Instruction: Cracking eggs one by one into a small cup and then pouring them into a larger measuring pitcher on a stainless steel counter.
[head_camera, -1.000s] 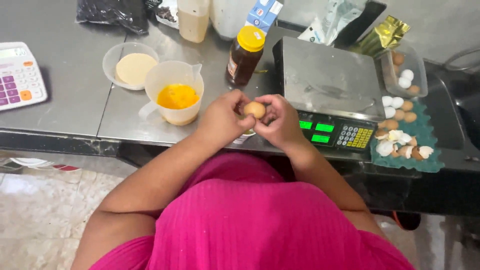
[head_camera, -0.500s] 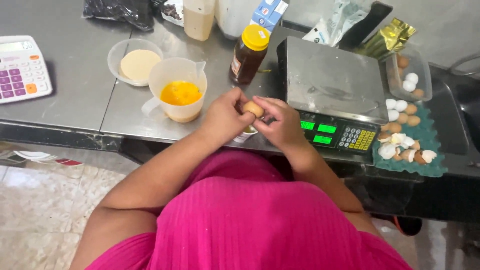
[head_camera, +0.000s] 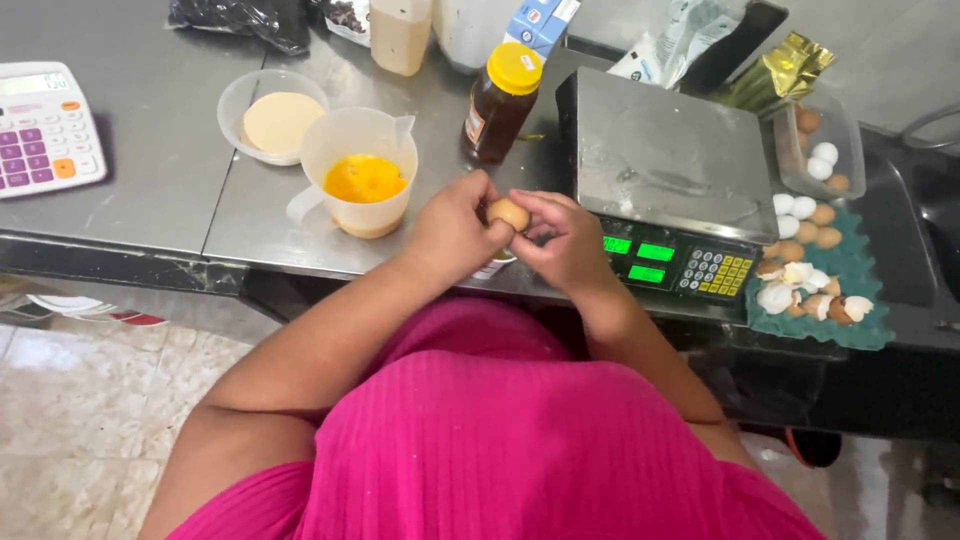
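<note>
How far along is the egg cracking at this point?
Done: the jug holds yolk-yellow liquid, and broken shells lie on the green egg tray. In hand: the left hand and right hand both grip a brown egg near the counter edge. Left: whole eggs wait on the tray.

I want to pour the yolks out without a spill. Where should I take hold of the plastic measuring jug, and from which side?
Take the measuring jug by its looped handle, which sticks out at the lower left, toward the table edge. Come from that side: the spout points the opposite way, and the smooth round wall offers a poorer grip.
</note>
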